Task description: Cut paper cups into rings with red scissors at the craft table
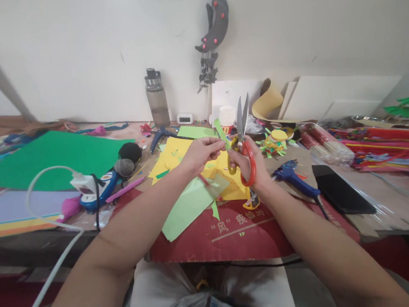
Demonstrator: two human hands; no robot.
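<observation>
My left hand (204, 152) is closed, thumb and fingertips pinched at a narrow light-green paper strip (220, 128) that sticks up between my hands. In my right hand (261, 170) is a pair of scissors (251, 160) with one red and one yellow handle loop. Its blades point up and stand slightly apart, close to the strip. Whether my right fingers also touch the strip I cannot tell. Below both hands lie yellow paper sheets (169, 153) and a light-green sheet (187, 212), with small green scraps (215, 211) around them.
A blue glue gun (296, 178) and a black phone (342, 192) lie at the right. Behind stands a water bottle (157, 102). At the left are a large green sheet (53, 161), a power strip (100, 190) and its white cable (60, 268). A paper-fringed yellow craft piece (277, 137) sits right of the scissors.
</observation>
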